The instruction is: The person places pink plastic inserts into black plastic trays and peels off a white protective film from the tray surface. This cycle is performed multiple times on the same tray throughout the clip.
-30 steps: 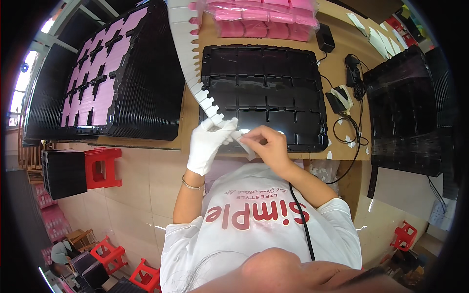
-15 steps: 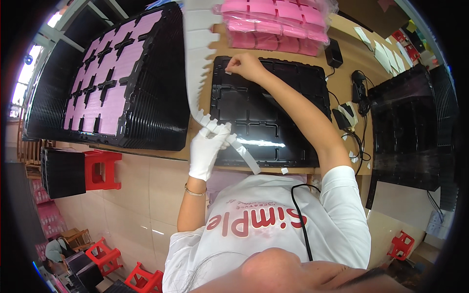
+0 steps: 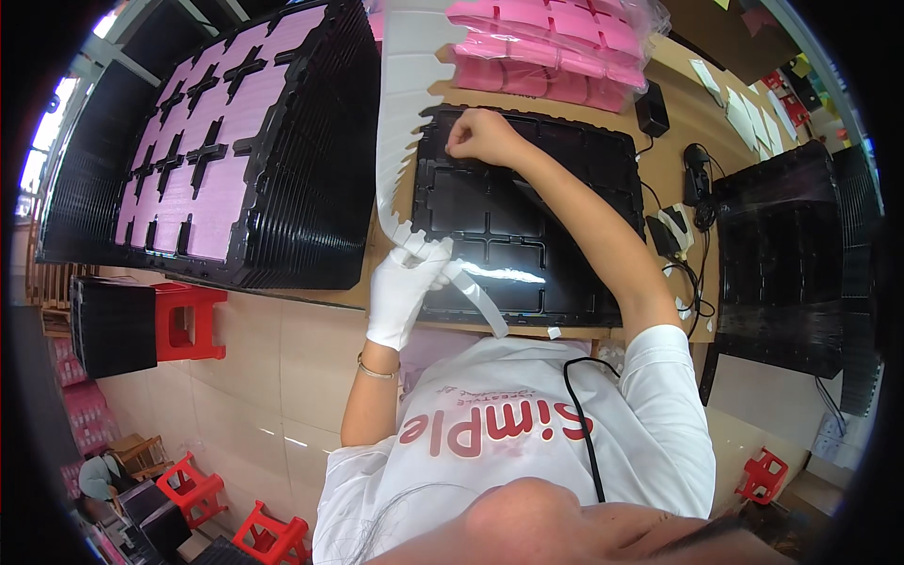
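My left hand (image 3: 405, 294), in a white glove, is closed on a long whitish strip of tape (image 3: 405, 122) with a row of tabs along one edge. The strip comes down from the far side, and its short tail hangs past my fingers toward my shirt. A black plastic tray (image 3: 584, 188) with shallow compartments lies flat in front of me. Over its far left corner is my bare right hand (image 3: 485, 138), fingers pinched together and touching or just above the tray. Whatever those fingertips may hold is hidden.
At left stands a tall stack of black trays (image 3: 311, 188) with pink sheets (image 3: 188, 122) on top. Bagged pink foam pieces (image 3: 556, 47) lie beyond the tray. Cables, a black adapter (image 3: 652, 108) and paper scraps lie to the right, beside another black tray stack (image 3: 782, 264).
A small white piece at my right fingertips is now out of sight, and that hand has shifted slightly. My left hand keeps its grip on the strip. The view has turned a little.
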The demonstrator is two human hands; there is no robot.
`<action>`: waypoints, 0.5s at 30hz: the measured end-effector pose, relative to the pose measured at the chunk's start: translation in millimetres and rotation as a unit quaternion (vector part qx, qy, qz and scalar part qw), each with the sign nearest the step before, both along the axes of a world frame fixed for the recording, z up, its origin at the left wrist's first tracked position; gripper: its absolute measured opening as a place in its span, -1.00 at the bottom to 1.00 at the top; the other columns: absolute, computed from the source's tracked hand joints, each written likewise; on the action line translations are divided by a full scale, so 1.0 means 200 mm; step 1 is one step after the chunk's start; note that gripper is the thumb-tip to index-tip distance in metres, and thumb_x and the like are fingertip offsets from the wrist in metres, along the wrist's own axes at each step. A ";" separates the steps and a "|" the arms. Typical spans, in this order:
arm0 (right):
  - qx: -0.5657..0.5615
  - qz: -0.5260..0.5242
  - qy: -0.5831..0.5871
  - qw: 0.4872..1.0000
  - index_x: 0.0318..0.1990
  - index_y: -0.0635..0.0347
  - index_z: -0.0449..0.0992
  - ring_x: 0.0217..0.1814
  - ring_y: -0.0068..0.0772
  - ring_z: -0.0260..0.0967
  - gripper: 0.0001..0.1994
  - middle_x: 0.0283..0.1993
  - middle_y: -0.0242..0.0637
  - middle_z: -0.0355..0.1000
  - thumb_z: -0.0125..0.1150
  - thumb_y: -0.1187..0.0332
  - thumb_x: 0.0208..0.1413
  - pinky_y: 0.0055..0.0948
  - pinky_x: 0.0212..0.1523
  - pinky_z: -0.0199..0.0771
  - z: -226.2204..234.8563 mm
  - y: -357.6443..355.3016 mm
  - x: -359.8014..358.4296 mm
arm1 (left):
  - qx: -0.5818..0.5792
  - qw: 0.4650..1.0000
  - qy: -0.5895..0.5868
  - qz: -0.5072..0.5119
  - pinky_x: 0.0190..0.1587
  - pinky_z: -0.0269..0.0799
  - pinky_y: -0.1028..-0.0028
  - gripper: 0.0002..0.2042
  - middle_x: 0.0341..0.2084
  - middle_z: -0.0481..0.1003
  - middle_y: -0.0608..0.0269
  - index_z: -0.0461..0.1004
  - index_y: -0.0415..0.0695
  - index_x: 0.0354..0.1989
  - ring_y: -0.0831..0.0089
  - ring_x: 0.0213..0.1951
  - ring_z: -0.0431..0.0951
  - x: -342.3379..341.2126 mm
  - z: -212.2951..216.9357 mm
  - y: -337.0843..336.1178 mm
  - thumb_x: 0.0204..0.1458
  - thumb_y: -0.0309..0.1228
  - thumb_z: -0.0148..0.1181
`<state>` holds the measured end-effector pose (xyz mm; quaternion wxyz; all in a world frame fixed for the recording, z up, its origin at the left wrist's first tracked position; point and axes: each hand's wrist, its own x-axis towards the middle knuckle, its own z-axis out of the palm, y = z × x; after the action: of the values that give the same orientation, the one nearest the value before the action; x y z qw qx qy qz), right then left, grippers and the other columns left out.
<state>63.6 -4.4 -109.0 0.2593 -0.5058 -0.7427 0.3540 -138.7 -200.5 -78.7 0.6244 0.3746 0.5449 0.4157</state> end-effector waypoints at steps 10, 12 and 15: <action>-0.284 -0.016 0.303 0.910 -0.13 0.29 0.50 -0.27 -0.65 0.40 -0.83 -0.29 -0.36 0.48 0.22 0.41 0.17 -0.63 -0.17 0.41 0.11 -0.91 0.00 | 0.003 0.999 -0.002 0.037 -0.46 0.32 0.68 -0.80 -0.42 0.55 0.31 0.54 -0.29 -0.17 0.67 -0.52 0.46 0.00 0.02 -0.04 0.09 -0.44 0.29; -0.238 -0.048 0.227 0.943 -0.22 0.25 0.55 -0.37 -0.79 0.24 -0.86 -0.40 -0.56 0.37 0.33 0.43 0.09 -0.68 -0.22 0.33 0.15 -1.02 -0.09 | -0.001 0.999 0.011 0.035 -0.47 0.31 0.68 -0.80 -0.44 0.55 0.33 0.55 -0.27 -0.17 0.67 -0.53 0.45 0.01 0.04 -0.06 0.09 -0.43 0.30; -0.163 -0.065 0.214 0.961 -0.24 0.24 0.56 -0.43 -0.80 0.16 -0.87 -0.48 -0.63 0.29 0.34 0.44 0.07 -0.69 -0.24 0.32 0.11 -1.08 -0.12 | -0.003 0.999 0.009 0.046 -0.47 0.30 0.68 -0.81 -0.47 0.55 0.35 0.56 -0.23 -0.18 0.69 -0.53 0.44 0.01 0.04 -0.11 0.09 -0.41 0.30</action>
<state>38.7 -220.7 -87.6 0.3488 -0.5005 -0.5678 0.5527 -136.8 -221.8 -70.0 0.6008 0.3514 0.5682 0.4389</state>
